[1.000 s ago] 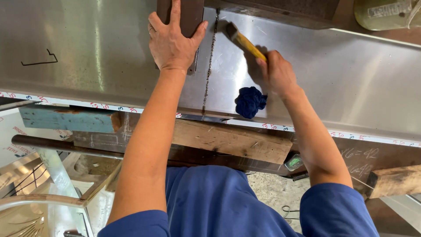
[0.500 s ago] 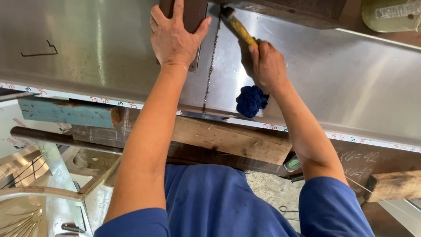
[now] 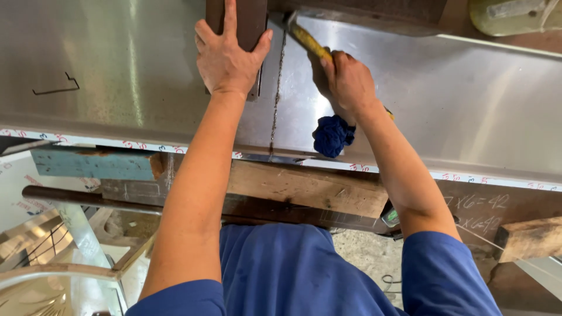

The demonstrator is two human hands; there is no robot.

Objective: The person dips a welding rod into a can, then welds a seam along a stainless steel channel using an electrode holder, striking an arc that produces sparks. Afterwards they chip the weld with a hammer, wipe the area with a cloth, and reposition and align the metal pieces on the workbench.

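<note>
Hands apart on stainless steel sheet [image 3: 117, 70]. Left hand [image 3: 229, 55] flat, fingers spread, pressing dark brown block [image 3: 253, 20] against sheet near far edge. Right hand [image 3: 350, 82] closed around yellow-handled tool [image 3: 309, 40], tool tip angled toward far edge, just right of block. Dotted seam [image 3: 277, 88] runs between hands from far edge to near edge. Blue rag [image 3: 332, 134] bunched below right wrist, near sheet's near edge. Wooden plank [image 3: 304, 187] under near edge.
</note>
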